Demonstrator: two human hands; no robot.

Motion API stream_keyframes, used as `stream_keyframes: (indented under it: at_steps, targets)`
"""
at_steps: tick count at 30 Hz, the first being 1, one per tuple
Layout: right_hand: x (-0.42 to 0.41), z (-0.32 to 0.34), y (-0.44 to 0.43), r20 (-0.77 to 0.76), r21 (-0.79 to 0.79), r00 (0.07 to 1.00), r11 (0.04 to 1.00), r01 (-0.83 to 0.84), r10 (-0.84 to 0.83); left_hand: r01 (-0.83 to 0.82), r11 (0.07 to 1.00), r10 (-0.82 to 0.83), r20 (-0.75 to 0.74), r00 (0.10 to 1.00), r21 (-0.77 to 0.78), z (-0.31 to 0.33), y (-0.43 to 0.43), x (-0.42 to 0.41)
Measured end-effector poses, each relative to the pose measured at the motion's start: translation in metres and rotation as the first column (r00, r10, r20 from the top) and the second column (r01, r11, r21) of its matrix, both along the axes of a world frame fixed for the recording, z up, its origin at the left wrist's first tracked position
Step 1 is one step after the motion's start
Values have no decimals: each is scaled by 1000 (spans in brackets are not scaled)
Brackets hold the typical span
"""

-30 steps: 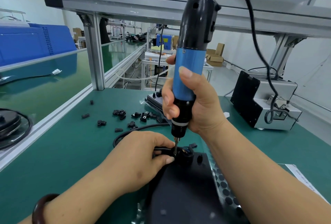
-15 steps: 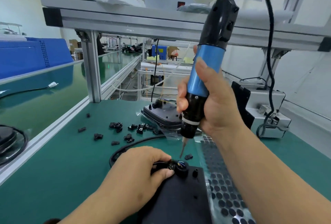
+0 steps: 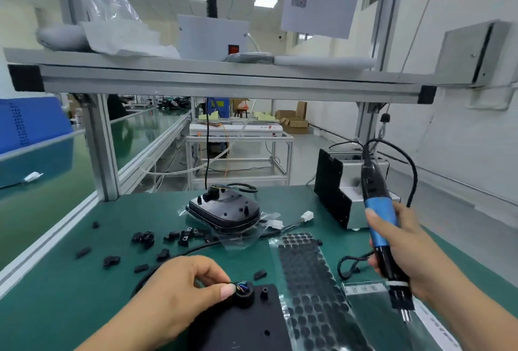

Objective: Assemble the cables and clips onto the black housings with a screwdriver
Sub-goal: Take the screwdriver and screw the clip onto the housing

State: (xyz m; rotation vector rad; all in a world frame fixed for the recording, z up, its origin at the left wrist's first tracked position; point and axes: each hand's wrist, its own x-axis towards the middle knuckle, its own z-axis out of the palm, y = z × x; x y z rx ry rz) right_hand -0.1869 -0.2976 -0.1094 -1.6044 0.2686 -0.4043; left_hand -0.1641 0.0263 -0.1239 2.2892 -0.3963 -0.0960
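Swung clear of the work, the screwdriver (image 3: 379, 207) is now hanging well to the right of the black housing (image 3: 246, 325), whereas half a second ago its bit was hovering just above the round boss (image 3: 244, 296). The right hand (image 3: 406, 252) is wrapping its fingers fully round the blue grip, with the bit pointing down. The left hand (image 3: 179, 291) is pinching the end of the cable (image 3: 179, 256) between thumb and forefinger, holding the coloured wires (image 3: 241, 284) at the mouth of the boss on the housing's far corner. The cable is looping away behind the wrist.

As I judge it, the risk is this: if the pinch is loosening while the driver is away, the wires may be lifting out of the boss (they look springy, though that is a guess). A returning bit could then be nicking their insulation or slipping onto the thumb.

Further out, loose black clips (image 3: 144, 238) are lying scattered on the green mat (image 3: 70, 280). A sheet of round black pads (image 3: 308, 280) is lying beside the housing, and a second housing (image 3: 224, 210) is sitting in its wrapper farther back. An aluminium shelf frame (image 3: 224, 81) is spanning the bench, with a factory hall opening behind.
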Motion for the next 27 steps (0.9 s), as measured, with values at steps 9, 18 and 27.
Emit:
stream_keyframes:
  at_steps: [9, 18, 27]
  targets:
    - [9, -14, -6, 25, -24, 999, 999, 32, -31, 11, 993, -1, -80, 997, 120, 38, -16, 19]
    - [11, -20, -12, 99, -90, 988, 988, 125, -116, -370, 888, 72, -714, 696, -272, 17, -118, 91]
    - [7, -14, -13, 122, -164, 968, 958, 237, -219, -347, 910, 66, -746, 663, -228, 14, -142, 99]
